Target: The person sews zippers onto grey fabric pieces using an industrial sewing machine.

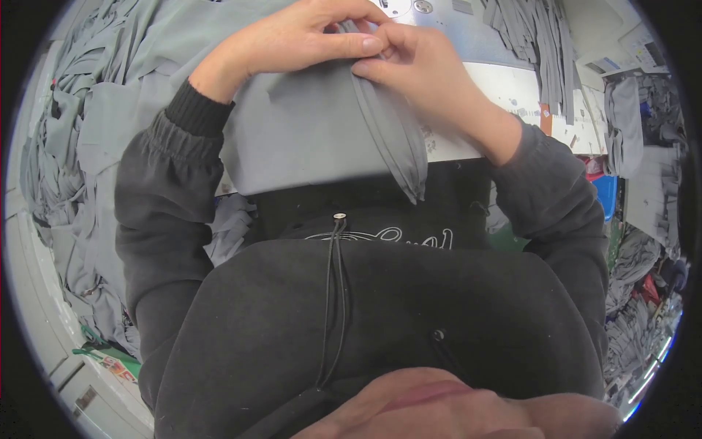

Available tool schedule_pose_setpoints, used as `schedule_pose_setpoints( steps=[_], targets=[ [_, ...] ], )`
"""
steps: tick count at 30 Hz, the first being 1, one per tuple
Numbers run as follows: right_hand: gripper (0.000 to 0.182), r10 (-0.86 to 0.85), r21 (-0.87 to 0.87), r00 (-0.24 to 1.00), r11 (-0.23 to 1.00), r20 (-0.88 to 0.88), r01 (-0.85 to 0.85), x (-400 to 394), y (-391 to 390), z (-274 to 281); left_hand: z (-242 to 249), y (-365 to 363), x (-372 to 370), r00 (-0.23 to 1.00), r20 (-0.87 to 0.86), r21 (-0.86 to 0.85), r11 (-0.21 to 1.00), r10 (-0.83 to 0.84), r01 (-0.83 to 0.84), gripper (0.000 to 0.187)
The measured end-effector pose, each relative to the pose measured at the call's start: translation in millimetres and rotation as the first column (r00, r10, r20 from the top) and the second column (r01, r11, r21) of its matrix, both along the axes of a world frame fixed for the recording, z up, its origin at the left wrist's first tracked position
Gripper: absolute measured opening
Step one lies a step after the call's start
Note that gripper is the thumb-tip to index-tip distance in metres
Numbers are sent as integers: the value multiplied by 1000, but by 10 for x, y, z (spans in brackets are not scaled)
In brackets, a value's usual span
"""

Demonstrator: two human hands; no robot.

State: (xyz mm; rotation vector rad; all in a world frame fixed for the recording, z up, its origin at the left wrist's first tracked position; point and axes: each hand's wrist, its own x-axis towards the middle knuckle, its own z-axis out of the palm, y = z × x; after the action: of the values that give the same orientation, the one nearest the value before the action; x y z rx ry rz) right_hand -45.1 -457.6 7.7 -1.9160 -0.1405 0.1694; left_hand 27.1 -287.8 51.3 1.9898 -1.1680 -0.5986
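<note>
Right hand [418,64], cloth edge [387,124] seemingly within

White table [491,79] bearing a gray cloth panel [292,139] and gray strips [553,58].

The panel covers the middle of the white surface and reaches past the near edge, its folded right side tapering to a point. Toward the far side is a bluish metal plate [479,40], with 1 round disc [423,6] at its top. The strips trail in a long bundle at the right, near 1 small brown piece [545,120]; dark specks dot the bare part between.
</note>
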Motion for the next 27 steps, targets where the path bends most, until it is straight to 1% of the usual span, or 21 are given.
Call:
schedule_pose_setpoints(
  steps=[2,3,5,8,9,11,12,14,15,17,18,19,20,21,23,24,26,27],
  targets=[
    [11,-18,44,999,999,27,17,-49,10,52,25,-31,62,999,-41,117,993,19,-14,29],
    [12,-23,31,1000,999,13,22,-43,-14,49,-5,-26,81,999,-38,140,990,31,-25,28],
    [16,-37,-13,999,999,-31,36,-23,-56,48,-55,-8,121,996,-15,238,968,84,-78,30],
    [27,-28,-28,1000,999,-12,28,-23,-49,81,44,-44,92,995,-44,222,972,94,-82,18],
    [30,-4,-60,1000,998,5,4,-24,-77,97,46,-60,106,994,-28,248,964,103,-93,17],
    [42,95,-190,993,978,63,-81,-39,-133,120,37,-91,128,991,31,347,928,132,-134,16],
    [42,112,-241,992,966,65,-94,-58,-171,116,32,-121,147,991,62,341,931,115,-130,17],
    [43,188,-440,979,888,75,-137,-90,-255,113,22,-186,186,979,196,311,943,55,-115,22],
    [41,216,-501,967,857,138,-120,-86,-301,23,-30,-215,203,978,199,316,942,54,-117,20],
    [44,360,-708,859,706,363,3,-68,-419,-149,-123,-300,255,972,228,333,934,50,-127,13],
    [41,372,-699,836,715,404,19,-49,-460,-158,-138,-323,256,972,229,324,938,50,-125,13],
    [39,396,-676,779,736,486,47,-29,-500,-170,-155,-344,257,971,234,306,943,55,-127,12],
    [42,415,-649,715,758,563,71,-12,-537,-188,-175,-361,256,970,237,290,948,60,-129,12],
    [45,431,-657,698,750,573,76,13,-554,-203,-193,-374,251,970,235,294,947,63,-133,11],
    [61,503,-691,609,716,613,104,75,-580,-224,-214,-389,248,967,241,301,940,86,-158,10],
    [59,523,-715,614,692,591,100,80,-581,-210,-234,-377,250,965,246,291,943,88,-160,10],
    [51,597,-810,636,581,489,79,86,-590,-179,-280,-360,254,960,263,243,957,95,-161,10],
    [50,604,-816,637,574,479,70,84,-597,-180,-329,-346,240,951,293,203,965,101,-165,9]
  ],
)
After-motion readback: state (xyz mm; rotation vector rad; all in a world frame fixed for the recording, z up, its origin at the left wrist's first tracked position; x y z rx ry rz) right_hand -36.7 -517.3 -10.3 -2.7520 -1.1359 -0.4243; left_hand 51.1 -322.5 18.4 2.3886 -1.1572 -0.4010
